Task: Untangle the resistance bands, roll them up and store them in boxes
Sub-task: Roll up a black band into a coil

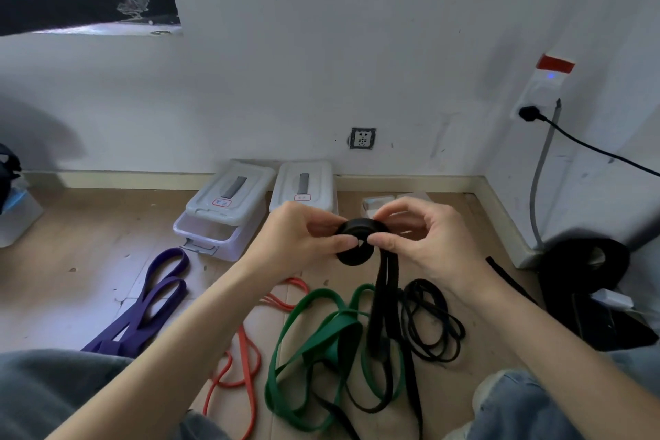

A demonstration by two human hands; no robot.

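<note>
Wood floor (89, 261), green band (314, 336), boxes (228, 211), hands (357, 239) pinching black band (357, 237)

Box labels (221, 202) unreadable; purple band (143, 307) partly hidden.

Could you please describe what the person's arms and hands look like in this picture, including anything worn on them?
Both forearms are bare right down to the frame's lower edge, so no sleeves show. The left hand and right hand wear no gloves, and no rings, watch or wristband are visible. The fingernails look short and unpainted. Grey trousers show at lower left, light blue denim at lower right.
</note>
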